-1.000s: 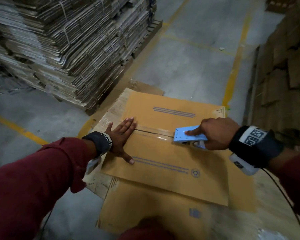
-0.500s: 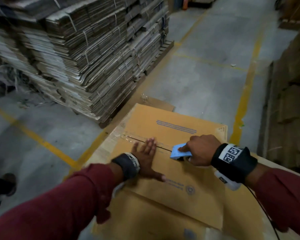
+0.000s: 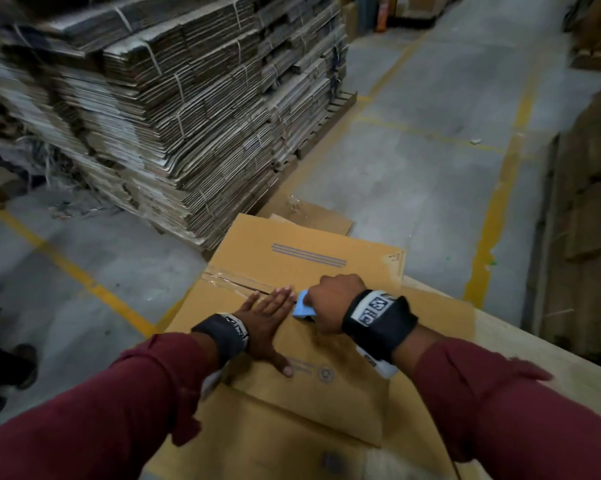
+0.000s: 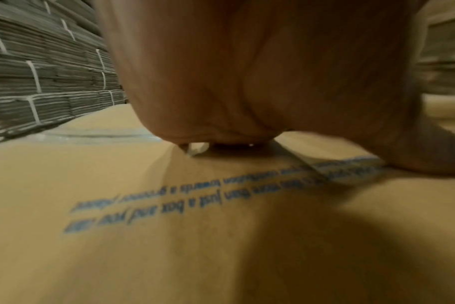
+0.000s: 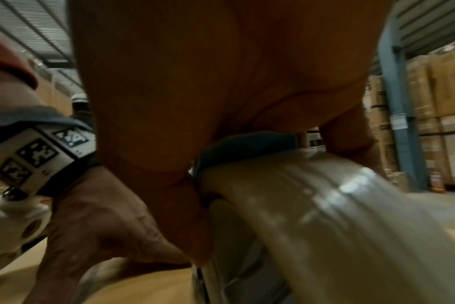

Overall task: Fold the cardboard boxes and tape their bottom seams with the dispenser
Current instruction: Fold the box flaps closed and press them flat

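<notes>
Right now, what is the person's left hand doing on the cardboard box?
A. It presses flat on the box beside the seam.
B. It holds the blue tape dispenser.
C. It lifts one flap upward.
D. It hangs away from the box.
A: in the head view the left hand lies flat, fingers straight, on the cardboard box, while the right hand grips the blue tape dispenser.

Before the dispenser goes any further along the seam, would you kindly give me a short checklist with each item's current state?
1. Left hand flat on the box, holding the flaps down: ok.
2. Right hand has a firm grip on the blue dispenser: ok.
3. Dispenser sits on the seam: ok.
4. Clear path ahead: not ok, left fingertips lie right at its nose.
5. Tape roll has supply: ok.
6. Tape stuck down behind dispenser: cannot tell.
</notes>
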Tool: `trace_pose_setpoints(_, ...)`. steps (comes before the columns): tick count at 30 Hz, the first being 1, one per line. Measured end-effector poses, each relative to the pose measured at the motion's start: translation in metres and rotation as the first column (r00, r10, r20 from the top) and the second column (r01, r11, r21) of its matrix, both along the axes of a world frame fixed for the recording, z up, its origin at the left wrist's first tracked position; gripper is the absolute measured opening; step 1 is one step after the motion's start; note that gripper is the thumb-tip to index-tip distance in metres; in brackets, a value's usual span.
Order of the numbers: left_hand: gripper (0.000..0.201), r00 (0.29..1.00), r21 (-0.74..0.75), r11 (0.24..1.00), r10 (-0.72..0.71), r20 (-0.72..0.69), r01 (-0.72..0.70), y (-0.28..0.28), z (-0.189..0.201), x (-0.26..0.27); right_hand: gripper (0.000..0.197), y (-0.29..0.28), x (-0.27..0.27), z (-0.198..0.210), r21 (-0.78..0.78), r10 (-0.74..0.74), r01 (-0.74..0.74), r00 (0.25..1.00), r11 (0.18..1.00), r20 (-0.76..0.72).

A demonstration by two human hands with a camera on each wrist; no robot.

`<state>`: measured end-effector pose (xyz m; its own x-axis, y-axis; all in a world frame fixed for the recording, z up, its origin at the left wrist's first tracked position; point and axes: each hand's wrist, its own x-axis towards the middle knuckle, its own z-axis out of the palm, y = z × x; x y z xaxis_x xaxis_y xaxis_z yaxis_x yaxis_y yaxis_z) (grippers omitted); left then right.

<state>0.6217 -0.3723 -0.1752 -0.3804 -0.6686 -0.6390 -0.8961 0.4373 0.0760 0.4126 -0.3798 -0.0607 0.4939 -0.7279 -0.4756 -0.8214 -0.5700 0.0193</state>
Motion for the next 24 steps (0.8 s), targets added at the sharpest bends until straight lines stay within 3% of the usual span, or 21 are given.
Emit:
trace_pose_setpoints(3, 0.146, 0.999, 0.009, 1.000, -0.018, 0.027, 0.018, 0.001, -0.004, 0.018, 0.035, -0.005, 0.021, -0.004, -0.015, 0.024, -0.024, 1.000, 1.000, -0.003)
trace_pose_setpoints(11, 0.147, 1.000, 0.013, 1.000, 0.000, -0.006, 0.000, 0.002, -0.012, 0.023, 0.056, 0.004, -0.019, 0.004, -0.042, 0.012, -0.013, 1.000, 0.999, -0.009)
trace_pose_setpoints(24, 0.148, 0.999, -0.001, 0.999, -0.035, -0.028, 0.035, 0.002, -0.013, 0.024, 0.055, 0.022, -0.048, 0.019, -0.065, 0.004, -0.006, 1.000, 0.998, -0.028)
